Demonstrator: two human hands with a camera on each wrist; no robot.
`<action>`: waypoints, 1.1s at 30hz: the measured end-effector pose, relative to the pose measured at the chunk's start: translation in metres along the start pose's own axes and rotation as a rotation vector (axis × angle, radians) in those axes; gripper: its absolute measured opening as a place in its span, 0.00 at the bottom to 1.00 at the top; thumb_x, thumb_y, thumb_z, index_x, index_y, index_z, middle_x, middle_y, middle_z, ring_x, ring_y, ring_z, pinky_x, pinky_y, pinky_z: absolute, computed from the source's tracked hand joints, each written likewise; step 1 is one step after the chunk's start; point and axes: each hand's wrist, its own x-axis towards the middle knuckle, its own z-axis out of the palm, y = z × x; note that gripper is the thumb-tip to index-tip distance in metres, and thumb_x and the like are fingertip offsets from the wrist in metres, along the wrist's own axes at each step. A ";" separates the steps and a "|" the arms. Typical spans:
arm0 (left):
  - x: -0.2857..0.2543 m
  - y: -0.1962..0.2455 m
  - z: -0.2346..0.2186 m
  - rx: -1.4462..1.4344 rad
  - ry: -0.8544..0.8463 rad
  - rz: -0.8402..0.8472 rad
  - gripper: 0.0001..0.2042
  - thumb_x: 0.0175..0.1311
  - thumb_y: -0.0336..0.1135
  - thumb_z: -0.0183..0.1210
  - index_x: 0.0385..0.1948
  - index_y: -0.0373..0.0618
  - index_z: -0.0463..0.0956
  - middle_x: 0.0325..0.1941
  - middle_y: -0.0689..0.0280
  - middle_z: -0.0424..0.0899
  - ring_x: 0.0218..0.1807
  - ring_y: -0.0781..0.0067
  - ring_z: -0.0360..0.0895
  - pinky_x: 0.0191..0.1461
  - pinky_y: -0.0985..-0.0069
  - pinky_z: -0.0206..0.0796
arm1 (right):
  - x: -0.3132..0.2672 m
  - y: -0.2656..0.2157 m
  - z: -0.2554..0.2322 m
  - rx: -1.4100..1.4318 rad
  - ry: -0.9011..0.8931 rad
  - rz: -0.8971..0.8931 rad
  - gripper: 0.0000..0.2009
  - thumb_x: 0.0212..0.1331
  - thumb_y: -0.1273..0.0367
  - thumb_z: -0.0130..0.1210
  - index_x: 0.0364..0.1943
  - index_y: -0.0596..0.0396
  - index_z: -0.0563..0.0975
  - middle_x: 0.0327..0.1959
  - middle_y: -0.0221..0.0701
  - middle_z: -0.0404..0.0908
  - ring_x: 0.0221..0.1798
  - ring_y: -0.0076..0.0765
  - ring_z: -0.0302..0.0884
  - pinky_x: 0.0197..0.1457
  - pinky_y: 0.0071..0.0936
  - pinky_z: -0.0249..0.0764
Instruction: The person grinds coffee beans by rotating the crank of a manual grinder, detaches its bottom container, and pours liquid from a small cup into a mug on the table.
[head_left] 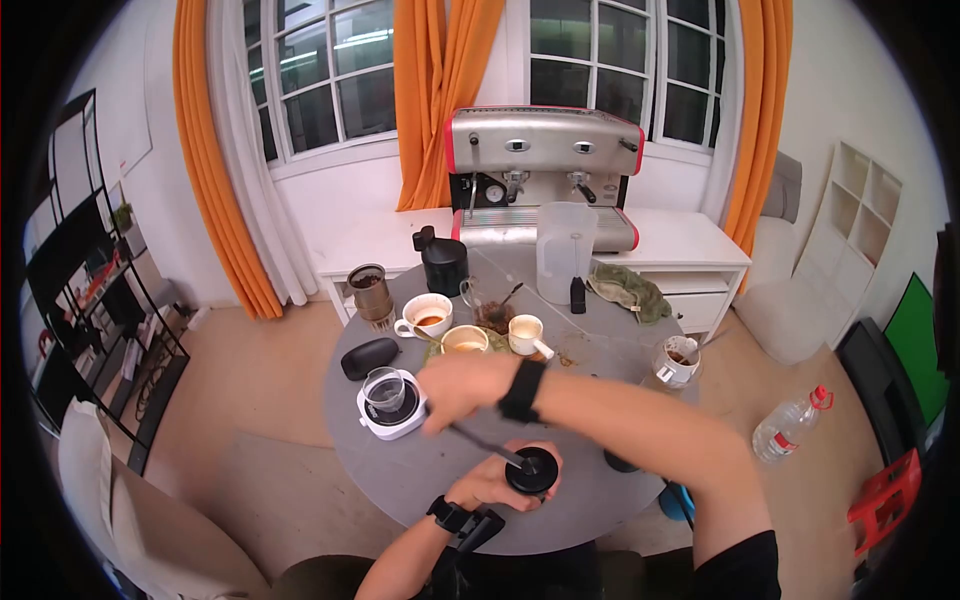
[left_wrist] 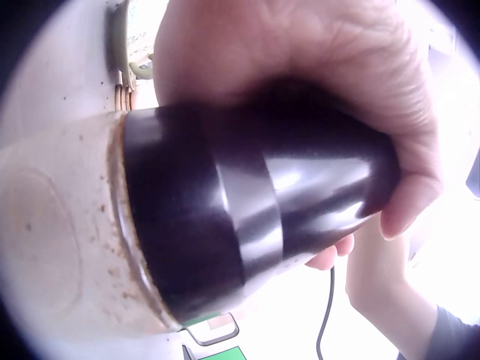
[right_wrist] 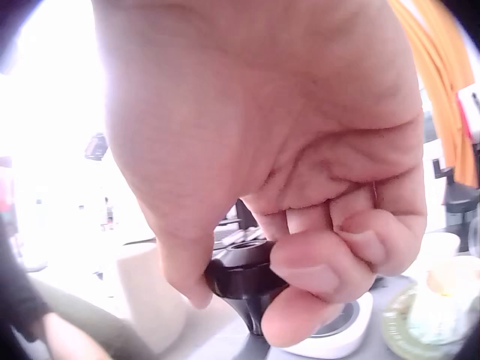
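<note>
Black hand grinder point(head_left: 533, 470) gripped at the 6 o'clock edge

Reference: the head view, with 12 o'clock pointing away from the person and the grey table point(head_left: 410, 490) as the dial.

The grinder stood at 6 o'clock. The left hand point(head_left: 490, 484) was wrapped around its black body. The left wrist view showed a translucent lower jar point(left_wrist: 56, 232), brown specks near its upper rim and a faint rounded outline on its wall.

The crank arm point(head_left: 485, 444) extended from the lid toward 10 o'clock. The right hand point(head_left: 462, 386) pinched the black knob point(right_wrist: 241, 279) at its end between thumb and fingers.

A white scale point(head_left: 400, 431) sat at 9 o'clock, bearing a glass vessel point(head_left: 384, 390). A black case point(head_left: 370, 358) lay at 10 o'clock, and a white cup point(head_left: 430, 308) stood at 11 o'clock. A grey-green cloth point(head_left: 632, 292) lay at 1 o'clock.

Beyond the table at 3 o'clock, a clear bottle point(head_left: 792, 428) with a red cap carried a red label point(head_left: 783, 441); its print was too small to read.
</note>
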 end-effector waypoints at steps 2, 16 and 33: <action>-0.007 -0.002 0.000 0.002 0.032 -0.173 0.15 0.37 0.29 0.64 0.32 0.41 0.74 0.32 0.67 0.79 0.37 0.76 0.74 0.43 0.79 0.65 | 0.000 -0.048 0.006 -0.076 -0.015 -0.123 0.15 0.43 0.60 0.61 0.21 0.62 0.79 0.19 0.41 0.79 0.25 0.46 0.79 0.28 0.39 0.75; 0.000 0.008 0.000 -0.098 0.033 -0.083 0.17 0.31 0.28 0.62 0.31 0.42 0.72 0.26 0.70 0.77 0.29 0.81 0.72 0.32 0.82 0.65 | -0.216 -0.085 0.036 0.154 -0.270 0.093 0.16 0.57 0.58 0.57 0.44 0.53 0.74 0.30 0.36 0.81 0.34 0.47 0.79 0.33 0.37 0.74; -0.001 -0.001 -0.001 -0.028 0.008 -0.059 0.17 0.35 0.27 0.63 0.33 0.42 0.74 0.30 0.69 0.78 0.33 0.81 0.73 0.37 0.80 0.67 | -0.035 0.011 0.010 -0.083 0.279 0.121 0.24 0.53 0.52 0.58 0.20 0.65 0.78 0.20 0.47 0.78 0.26 0.52 0.78 0.33 0.42 0.74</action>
